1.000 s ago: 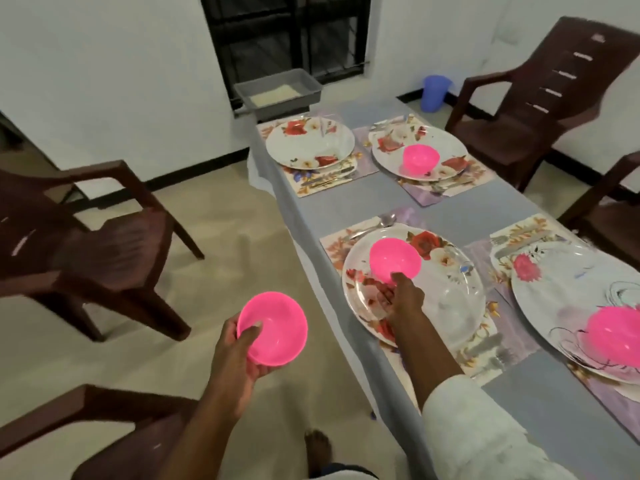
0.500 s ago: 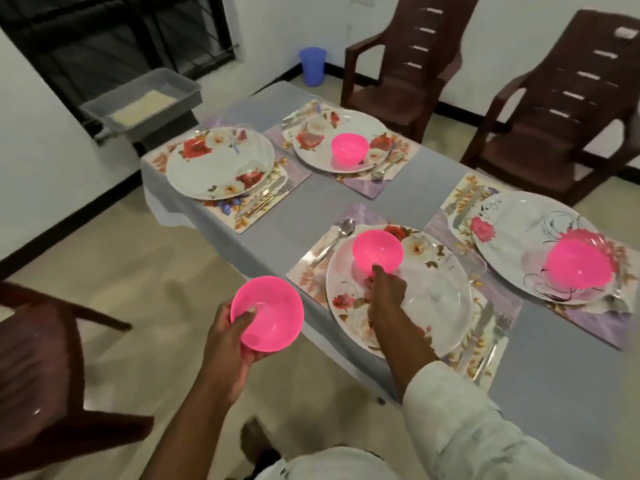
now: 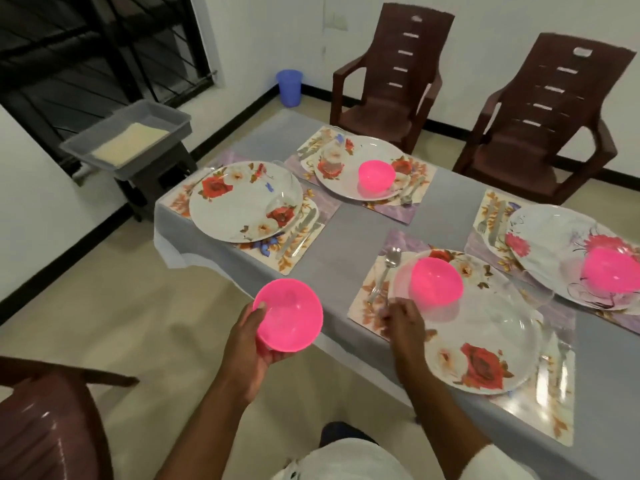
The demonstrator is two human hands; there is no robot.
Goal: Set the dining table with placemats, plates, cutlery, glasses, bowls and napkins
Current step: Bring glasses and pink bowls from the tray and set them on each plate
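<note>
Withdrawn from the near plate's pink bowl [image 3: 436,280], the right hand [image 3: 403,318] hangs loosely curled, holding nothing, over the plate [image 3: 485,341] rim; the left hand [image 3: 252,344] grips 1 spare bowl [image 3: 289,315] beside the tabletop [image 3: 349,244].

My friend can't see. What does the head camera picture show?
A person's left hand holds a pink bowl beside a grey table set for four. Three plates have pink bowls; the far-left plate has none. The right hand rests by the nearest plate.
</note>
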